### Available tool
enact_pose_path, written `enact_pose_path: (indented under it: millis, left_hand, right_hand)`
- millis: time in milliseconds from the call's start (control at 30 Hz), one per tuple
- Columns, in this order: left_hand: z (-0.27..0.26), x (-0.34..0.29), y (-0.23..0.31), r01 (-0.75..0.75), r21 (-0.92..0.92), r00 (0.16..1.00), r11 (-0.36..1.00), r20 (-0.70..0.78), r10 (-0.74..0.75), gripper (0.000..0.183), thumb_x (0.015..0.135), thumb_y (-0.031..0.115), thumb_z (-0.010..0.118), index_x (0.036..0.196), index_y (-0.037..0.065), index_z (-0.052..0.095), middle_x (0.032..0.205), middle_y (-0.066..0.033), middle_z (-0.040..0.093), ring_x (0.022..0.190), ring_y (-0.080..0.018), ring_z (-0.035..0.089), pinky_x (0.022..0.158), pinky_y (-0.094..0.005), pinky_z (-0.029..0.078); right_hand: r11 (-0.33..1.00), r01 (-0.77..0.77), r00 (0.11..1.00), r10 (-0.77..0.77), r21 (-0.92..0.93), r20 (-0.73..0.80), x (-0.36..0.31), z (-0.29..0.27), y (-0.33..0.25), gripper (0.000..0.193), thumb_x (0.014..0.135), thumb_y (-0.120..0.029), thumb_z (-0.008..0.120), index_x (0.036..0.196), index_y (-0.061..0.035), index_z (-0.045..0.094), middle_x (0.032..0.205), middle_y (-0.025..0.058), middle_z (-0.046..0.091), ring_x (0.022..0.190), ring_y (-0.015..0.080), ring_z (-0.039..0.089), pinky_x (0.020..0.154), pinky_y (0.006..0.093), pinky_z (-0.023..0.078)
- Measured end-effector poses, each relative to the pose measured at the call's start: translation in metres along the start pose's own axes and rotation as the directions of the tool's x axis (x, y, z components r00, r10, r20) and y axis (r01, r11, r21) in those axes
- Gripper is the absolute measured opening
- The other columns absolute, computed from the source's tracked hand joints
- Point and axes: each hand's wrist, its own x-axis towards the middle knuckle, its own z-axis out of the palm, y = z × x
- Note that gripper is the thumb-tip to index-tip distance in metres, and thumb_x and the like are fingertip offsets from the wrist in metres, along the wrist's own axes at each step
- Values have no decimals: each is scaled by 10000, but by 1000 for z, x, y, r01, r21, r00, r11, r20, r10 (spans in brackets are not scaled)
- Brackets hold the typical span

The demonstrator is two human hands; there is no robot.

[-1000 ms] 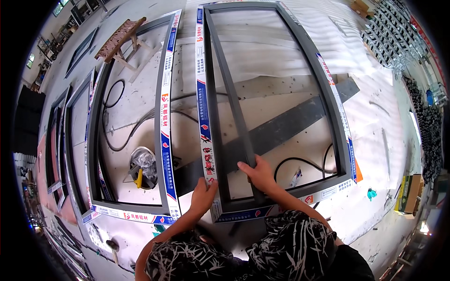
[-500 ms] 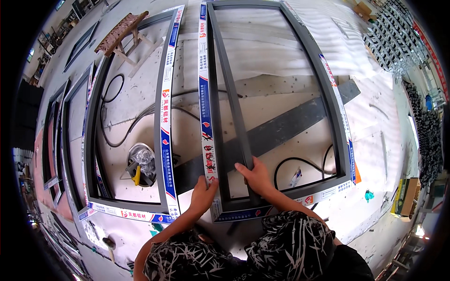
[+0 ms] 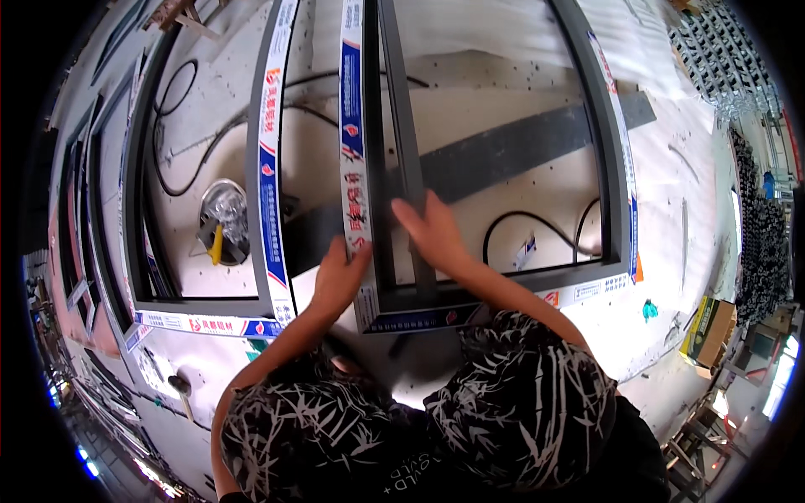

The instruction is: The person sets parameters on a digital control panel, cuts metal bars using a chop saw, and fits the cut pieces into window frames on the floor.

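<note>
A large grey window frame (image 3: 616,168) with printed protective film lies in front of me, to the right. My left hand (image 3: 342,275) is closed around its left rail near the lower corner, thumb on the film and fingers over the outer side. Inside the frame, close to that rail, a long grey profile bar (image 3: 405,138) runs lengthwise. My right hand (image 3: 436,236) holds this bar near its lower end, thumb on its left side and fingers on its right. The fingers' undersides are hidden.
A second filmed frame (image 3: 268,159) lies to the left. Within its opening are a bowl (image 3: 225,189) with clear plastic and a yellow-handled tool (image 3: 215,245), plus black cable (image 3: 172,192). A dark grey board (image 3: 511,159) passes under the right frame. A cardboard box (image 3: 713,339) stands at right.
The view has shifted, so the frames sit lower and nearer. My right hand has slid slightly farther up the bar, which lies a little closer to the left rail. My left hand keeps its hold.
</note>
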Motion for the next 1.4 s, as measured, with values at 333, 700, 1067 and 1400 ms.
enact_pose_path:
  millis: [333,700,1067,1400]
  left_hand:
    - [2,-4,-8,-18,-54,998,998,61,22,420,958,380,548,1055,-28,520,972,-251,658,915,-388,646,801,-425,483]
    - [2,1,-11,86,-188,993,978,101,-68,351,973,345,567,1119,26,560,981,-113,632,879,-156,565,787,-304,454]
    - [-15,-5,5,245,-204,934,948,314,-173,703,914,419,615,1423,16,348,1297,-118,518,1156,-211,525,991,-356,405]
    - [-17,-4,16,174,-151,924,973,367,-109,813,802,416,745,1366,-37,374,1255,-152,544,1152,-231,523,1003,-351,396]
  right_hand:
    - [992,-112,989,117,-56,95,-7,13,-33,582,940,-456,568,1033,115,504,854,282,652,846,412,663,724,443,508]
    - [984,-77,986,99,-160,135,0,31,-15,574,925,-491,553,963,72,454,801,289,640,763,458,653,660,492,534]
    - [990,-118,972,131,-76,197,0,28,-14,575,931,-497,541,962,73,466,759,275,648,732,453,661,658,494,535]
    - [985,-143,962,162,-100,219,3,29,-18,545,914,-461,586,960,62,440,739,250,646,719,418,671,613,458,546]
